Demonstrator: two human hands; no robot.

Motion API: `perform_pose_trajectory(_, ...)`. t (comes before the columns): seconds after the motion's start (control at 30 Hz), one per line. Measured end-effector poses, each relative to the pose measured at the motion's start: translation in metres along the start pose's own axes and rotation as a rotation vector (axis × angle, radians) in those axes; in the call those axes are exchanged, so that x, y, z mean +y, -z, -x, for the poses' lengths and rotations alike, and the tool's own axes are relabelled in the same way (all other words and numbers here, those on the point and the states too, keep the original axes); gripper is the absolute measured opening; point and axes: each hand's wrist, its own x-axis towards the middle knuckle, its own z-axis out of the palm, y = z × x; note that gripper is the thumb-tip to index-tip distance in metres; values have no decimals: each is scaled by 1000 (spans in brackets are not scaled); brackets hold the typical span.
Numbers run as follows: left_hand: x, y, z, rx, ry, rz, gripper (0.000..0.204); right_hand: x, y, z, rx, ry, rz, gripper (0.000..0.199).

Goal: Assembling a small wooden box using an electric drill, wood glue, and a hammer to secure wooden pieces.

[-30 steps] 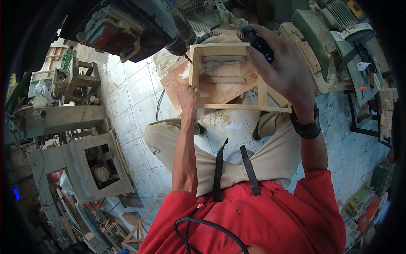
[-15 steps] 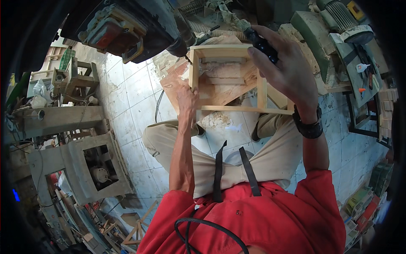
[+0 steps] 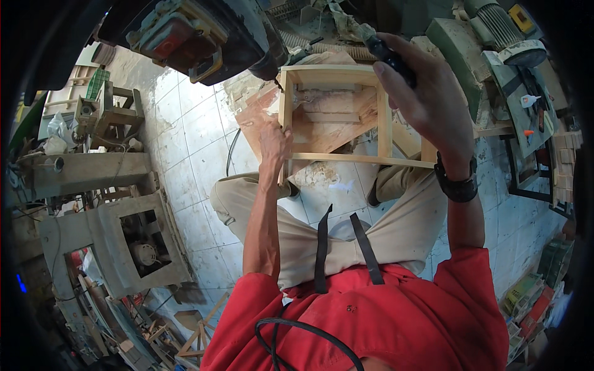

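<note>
A pale wooden frame [image 3: 334, 159] with a crossbar lies on a worn, dusty board [image 3: 255, 117] in front of me. My left hand [image 3: 275, 141] is closed around the left rail of the frame, near its closer corner. My right hand [image 3: 427, 93] grips the black handle [image 3: 396, 60] of a dusty lever, above the frame's right part. At the upper left hangs the dark head of a drill press [image 3: 241, 37]. Its chuck [image 3: 266, 67] carries a thin drill bit [image 3: 278, 84], whose tip is close to the frame's left rail; I cannot tell whether they touch.
A dusty machine [image 3: 117, 241] stands on the left, by a small wooden stand [image 3: 117, 111]. On the right are a green machine with a motor [image 3: 495, 25] and a side table [image 3: 526, 105] holding tools. A black cable [image 3: 231, 151] lies on the tiled floor [image 3: 201, 136].
My right hand and the black handle have moved slightly right and away from me. The view has shifted a little; my left hand keeps its place on the frame.
</note>
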Motion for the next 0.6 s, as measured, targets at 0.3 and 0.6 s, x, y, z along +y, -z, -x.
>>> perform_pose_trajectory(0.3,4,-2,-1,6,7,20,29,41,-58,22,-11,-171,-31,36)
perform_pose_trajectory(0.6,12,1,-7,-94,54,20,39,58,-79,20,22,-212,1,28)
